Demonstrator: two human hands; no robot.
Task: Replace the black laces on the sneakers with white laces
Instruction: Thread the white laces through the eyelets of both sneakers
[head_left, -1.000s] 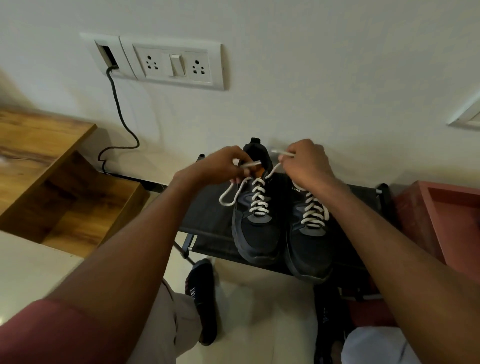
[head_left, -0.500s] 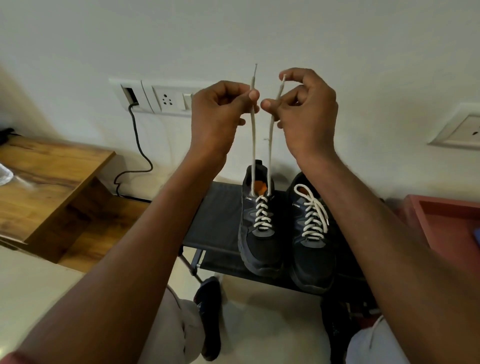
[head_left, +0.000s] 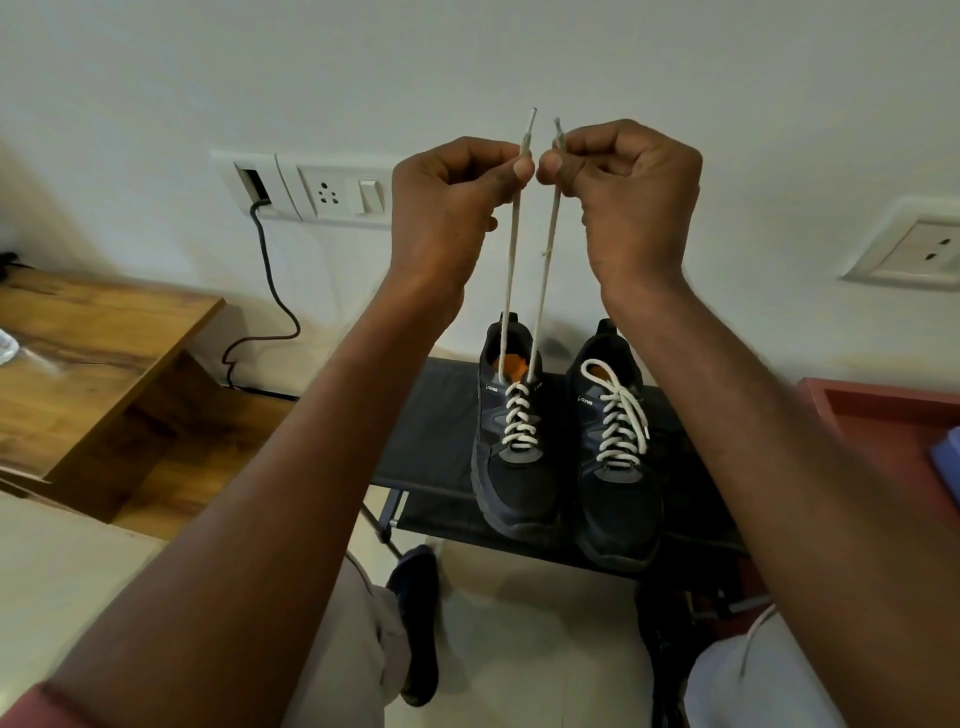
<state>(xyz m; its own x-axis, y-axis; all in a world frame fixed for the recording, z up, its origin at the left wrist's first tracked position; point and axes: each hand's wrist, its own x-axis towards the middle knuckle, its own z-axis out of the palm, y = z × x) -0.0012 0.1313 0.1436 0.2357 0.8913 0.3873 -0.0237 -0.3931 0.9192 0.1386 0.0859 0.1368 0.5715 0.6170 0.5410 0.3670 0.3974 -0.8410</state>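
Beside: laced right sneaker (head_left: 615, 447), wall socket (head_left: 332, 191) behind | left hand (head_left: 452, 208), right hand (head_left: 631, 200) pinching white lace (head_left: 511, 270) ends of left sneaker (head_left: 514, 441) | unchanged, raised taut

The laces (head_left: 519, 421) are looking like woven white cloth, matt. The sneakers (head_left: 615, 467) are showing dark matt fabric. The table (head_left: 98, 338) is showing grained wood, and the wall (head_left: 727, 78) is looking smooth.

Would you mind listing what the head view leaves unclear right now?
- Black laces: none in view.
- Right sneaker: whether its white lace is knotted, too small to tell.
- Red tray: contents cut off by the right edge.
- Under the dark bench: dark items, shadowed and hidden by the right forearm.
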